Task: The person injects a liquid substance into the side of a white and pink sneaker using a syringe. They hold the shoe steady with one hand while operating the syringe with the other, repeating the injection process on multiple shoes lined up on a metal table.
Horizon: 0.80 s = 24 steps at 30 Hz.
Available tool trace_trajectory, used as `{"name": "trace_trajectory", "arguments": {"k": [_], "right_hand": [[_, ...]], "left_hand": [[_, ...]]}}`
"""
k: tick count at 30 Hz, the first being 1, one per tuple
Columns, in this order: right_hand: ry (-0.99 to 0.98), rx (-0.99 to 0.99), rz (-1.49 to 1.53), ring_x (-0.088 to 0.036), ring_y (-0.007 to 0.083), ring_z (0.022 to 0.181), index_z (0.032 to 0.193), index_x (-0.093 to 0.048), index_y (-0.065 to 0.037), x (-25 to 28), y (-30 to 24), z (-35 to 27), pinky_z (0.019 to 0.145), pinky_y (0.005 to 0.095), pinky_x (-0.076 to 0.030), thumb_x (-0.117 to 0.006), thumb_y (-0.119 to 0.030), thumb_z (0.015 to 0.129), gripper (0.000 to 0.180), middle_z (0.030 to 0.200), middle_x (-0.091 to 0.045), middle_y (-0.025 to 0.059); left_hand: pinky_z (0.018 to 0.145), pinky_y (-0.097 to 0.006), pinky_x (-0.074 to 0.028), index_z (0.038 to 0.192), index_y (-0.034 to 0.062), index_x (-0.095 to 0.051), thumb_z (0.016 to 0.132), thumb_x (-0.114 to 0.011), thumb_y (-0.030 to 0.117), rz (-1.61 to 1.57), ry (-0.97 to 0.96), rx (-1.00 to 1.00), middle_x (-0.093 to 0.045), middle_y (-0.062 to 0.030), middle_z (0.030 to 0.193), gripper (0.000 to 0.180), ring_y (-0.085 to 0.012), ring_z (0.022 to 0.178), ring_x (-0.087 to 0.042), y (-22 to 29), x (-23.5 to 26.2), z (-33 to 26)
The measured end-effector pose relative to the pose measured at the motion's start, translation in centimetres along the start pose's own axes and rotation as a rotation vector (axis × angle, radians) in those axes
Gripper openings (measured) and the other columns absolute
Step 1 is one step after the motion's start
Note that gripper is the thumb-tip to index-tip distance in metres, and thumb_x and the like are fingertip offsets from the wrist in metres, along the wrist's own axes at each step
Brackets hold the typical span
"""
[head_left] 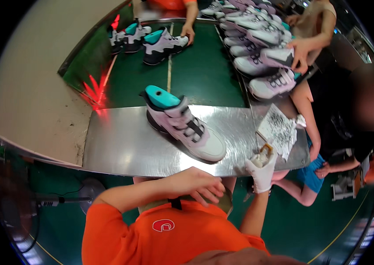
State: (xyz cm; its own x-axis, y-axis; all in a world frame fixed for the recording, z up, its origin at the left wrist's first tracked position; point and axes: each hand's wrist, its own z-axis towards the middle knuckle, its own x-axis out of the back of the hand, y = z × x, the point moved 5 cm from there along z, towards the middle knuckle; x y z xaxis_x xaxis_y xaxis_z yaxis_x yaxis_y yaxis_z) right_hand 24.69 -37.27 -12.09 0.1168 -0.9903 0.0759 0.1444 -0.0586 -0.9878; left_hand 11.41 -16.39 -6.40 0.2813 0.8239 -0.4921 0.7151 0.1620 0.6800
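Observation:
A pale pink and white shoe [187,128] with dark straps and a teal insert in its collar stands on the metal tabletop [116,141], toe toward the right. My left hand [195,183] is bare and hovers in front of my body, just off the table edge; its fingers are somewhat apart and it holds nothing. On my right hand [262,172] is a white glove. Its fingers are curled around a small amber and whitish object [264,151], whose kind I cannot make out. Beside that hand lies a sheet of dark-speckled white paper [279,130].
Beyond the metal top runs a green conveyor belt [200,66] carrying several shoes, one touched by another person's hand [188,34]. Piled shoes [257,39] fill the right side, where a second person's hand [301,53] reaches in. Someone in black sits at the right.

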Motion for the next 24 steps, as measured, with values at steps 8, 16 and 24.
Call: {"name": "trace_trajectory", "arguments": {"k": [8, 16, 24], "right_hand": [[-0.101, -0.112, -0.077, -0.052, 0.0185, 0.103, 0.133, -0.038, -0.003, 0.8, -0.3, 1.6, 0.085, 0.0305, -0.047, -0.077, 0.002, 0.064, 0.079, 0.120, -0.047, 0.0104], [-0.118, -0.207, -0.119, -0.056, 0.0119, 0.087, 0.141, -0.036, -0.003, 1.5, -3.3, 1.5, 0.073, 0.0249, -0.050, -0.071, 0.002, 0.069, 0.080, 0.112, -0.057, 0.0099], [-0.189, -0.237, -0.191, -0.057, 0.0122, 0.094, 0.138, -0.041, -0.001, 2.7, -4.1, 2.4, 0.077, 0.0241, -0.049, -0.066, 0.003, 0.070, 0.073, 0.113, -0.058, 0.0099]], "left_hand": [[0.107, -0.055, -0.030, 0.132, 0.0114, -0.050, 0.062, -0.084, 0.034, 1.812, 0.696, -0.613, -0.052, -0.0139, 0.133, 0.082, -0.0397, 0.128, -0.043, 15.5, 6.3, -7.0], [0.090, -0.043, -0.046, 0.116, 0.0094, -0.058, 0.075, -0.071, 0.008, 1.929, 0.711, -0.952, -0.061, -0.0114, 0.120, 0.043, -0.0305, 0.109, -0.059, 6.9, 5.6, -12.4], [0.090, -0.040, -0.051, 0.099, 0.0163, -0.062, 0.076, -0.068, 0.012, 2.066, 0.874, -1.075, -0.065, -0.0086, 0.119, 0.024, -0.0220, 0.103, -0.062, 1.8, 3.5, -13.2]]}}
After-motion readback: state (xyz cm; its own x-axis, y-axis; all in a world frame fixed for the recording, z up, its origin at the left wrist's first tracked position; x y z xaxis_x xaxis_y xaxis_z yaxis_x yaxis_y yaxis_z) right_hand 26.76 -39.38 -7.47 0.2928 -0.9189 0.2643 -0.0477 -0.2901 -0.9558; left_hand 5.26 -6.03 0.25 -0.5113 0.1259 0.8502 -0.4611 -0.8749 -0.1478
